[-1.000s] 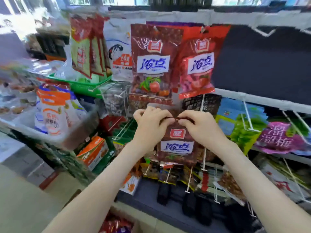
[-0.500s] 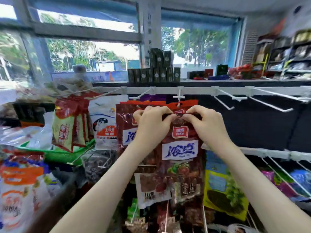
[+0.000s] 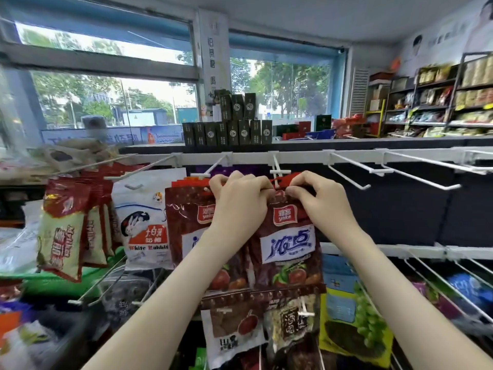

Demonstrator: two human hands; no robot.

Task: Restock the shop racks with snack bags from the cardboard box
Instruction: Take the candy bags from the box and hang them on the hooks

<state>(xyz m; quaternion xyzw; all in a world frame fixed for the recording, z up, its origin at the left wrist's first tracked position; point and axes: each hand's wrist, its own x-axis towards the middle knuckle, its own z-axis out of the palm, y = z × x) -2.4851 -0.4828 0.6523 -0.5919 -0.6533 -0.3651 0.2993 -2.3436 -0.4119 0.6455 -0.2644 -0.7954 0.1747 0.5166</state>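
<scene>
Centrally in the frame, the dark red snack bag [image 3: 286,244] hangs with its long axis vertical, top edge up at the white peg hook [image 3: 278,172], label facing the camera. The left hand [image 3: 240,201] and right hand [image 3: 318,200] each pinch that top edge, fingers curled. They cover the hang hole, so whether the hook passes through it cannot be told.

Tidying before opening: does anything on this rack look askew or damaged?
Nothing torn or spilled. The red bags at far left hang tilted, unlike the straight White Rabbit bag beside them; the wide lens may exaggerate it.
</scene>
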